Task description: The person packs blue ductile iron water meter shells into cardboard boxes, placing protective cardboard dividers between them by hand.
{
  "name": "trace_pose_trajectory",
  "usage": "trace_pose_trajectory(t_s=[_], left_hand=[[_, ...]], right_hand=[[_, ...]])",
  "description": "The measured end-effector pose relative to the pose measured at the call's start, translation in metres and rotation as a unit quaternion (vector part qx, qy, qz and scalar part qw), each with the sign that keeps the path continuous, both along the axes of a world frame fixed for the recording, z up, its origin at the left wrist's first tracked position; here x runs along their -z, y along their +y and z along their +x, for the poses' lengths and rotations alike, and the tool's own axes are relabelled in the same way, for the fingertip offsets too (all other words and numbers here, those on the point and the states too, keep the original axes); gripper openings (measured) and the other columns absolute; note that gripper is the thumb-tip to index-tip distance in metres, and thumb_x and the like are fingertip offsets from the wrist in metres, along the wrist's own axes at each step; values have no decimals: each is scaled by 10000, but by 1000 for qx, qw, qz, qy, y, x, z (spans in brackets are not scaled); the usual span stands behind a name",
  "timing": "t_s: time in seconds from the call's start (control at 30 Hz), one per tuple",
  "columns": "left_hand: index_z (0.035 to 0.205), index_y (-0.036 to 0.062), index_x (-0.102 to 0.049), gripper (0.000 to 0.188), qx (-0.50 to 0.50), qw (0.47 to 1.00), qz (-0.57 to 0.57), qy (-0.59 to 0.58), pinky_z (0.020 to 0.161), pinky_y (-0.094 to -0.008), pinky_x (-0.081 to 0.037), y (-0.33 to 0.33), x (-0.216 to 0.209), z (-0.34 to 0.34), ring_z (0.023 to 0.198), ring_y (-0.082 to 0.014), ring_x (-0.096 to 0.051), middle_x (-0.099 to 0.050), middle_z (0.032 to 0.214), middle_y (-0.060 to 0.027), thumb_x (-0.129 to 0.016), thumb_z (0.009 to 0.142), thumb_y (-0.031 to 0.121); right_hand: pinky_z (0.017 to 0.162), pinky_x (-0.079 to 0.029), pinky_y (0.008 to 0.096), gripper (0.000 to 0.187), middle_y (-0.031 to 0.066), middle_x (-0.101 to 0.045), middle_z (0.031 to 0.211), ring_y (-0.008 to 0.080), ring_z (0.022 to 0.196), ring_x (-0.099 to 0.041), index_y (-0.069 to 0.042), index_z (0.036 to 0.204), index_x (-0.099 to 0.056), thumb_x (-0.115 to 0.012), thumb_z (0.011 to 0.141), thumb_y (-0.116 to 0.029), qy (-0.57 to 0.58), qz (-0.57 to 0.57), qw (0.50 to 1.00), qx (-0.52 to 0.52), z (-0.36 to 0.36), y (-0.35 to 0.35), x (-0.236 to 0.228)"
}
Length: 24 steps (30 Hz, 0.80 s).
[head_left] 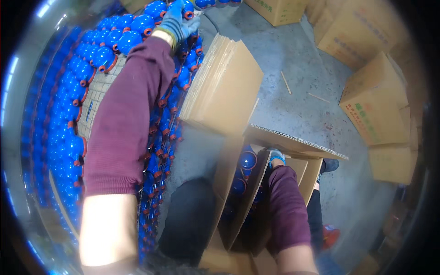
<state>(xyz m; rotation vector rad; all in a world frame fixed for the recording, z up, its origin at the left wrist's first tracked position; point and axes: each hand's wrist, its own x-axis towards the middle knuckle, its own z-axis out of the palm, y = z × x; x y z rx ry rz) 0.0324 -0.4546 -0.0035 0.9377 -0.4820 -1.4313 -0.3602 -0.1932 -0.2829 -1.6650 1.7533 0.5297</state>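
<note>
My left hand (176,26), in a blue and grey glove, reaches to the far end of a wire-mesh bin. Its fingers close round a glossy blue ball-shaped piece with a red collar (188,14), among many like it. My right hand (276,156), gloved too, is down inside an open cardboard box (311,176) between my legs. Its fingers are hidden below the wrist. A cardboard divider (250,201) stands upright in the box, left of that hand. More blue balls with red rims (248,160) sit on the divider's left side.
The mesh bin (94,103) on the left is heaped with blue balls (59,151). A stack of flat cardboard sheets (224,85) stands between bin and box. Closed cartons (378,98) line the right and far side. Thin strips (286,82) lie on the grey floor.
</note>
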Motion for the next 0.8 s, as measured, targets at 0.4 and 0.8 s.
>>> trace_pose_trajectory(t_s=[0.4, 0.8], left_hand=[[781, 124, -484, 261, -4, 986, -91, -140, 534, -217, -335, 252, -33, -70, 598, -81, -429, -489, 718, 0, -486, 929, 340], [1003, 47, -639, 351, 317, 852, -360, -212, 656, -328, -492, 475, -65, -233, 750, -216, -624, -641, 911, -104, -622, 838, 356]], right_hand=[[865, -466, 403, 312, 183, -607, 1076, 341, 999, -584, -44, 1090, -602, -608, 802, -162, -256, -445, 846, 143, 36, 85, -159], [939, -432, 512, 706, 167, -261, 1376, 413, 1182, -425, -214, 1261, -400, -788, 675, -275, -314, -715, 624, 41, 10, 186, -319]])
